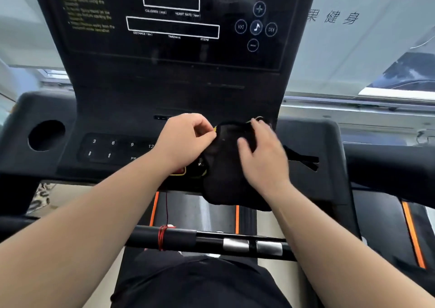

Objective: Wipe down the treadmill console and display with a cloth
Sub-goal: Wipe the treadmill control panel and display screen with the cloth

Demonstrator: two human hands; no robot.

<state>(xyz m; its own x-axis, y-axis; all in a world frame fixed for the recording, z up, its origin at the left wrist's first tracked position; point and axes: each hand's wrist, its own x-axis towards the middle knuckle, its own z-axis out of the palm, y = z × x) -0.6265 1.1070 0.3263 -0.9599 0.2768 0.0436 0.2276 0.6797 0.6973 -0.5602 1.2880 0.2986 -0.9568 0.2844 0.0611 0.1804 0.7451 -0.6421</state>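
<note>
Two hands meet over the middle of the treadmill console point(306, 143). At far left a round cup holder point(46, 135) sinks into it, then comes a keypad point(113, 148) of numbered buttons. The left hand point(186, 140) has curled fingers and pinches the left edge of the black cloth point(226, 178) — draped over the console's centre, its lower end hanging off the front edge. The right hand point(263, 152) rests on the cloth's right side, fingers fairly straight and spread, slightly blurred. Above stands the dark display point(174, 48) — white-outlined boxes, round music buttons at its right.
</note>
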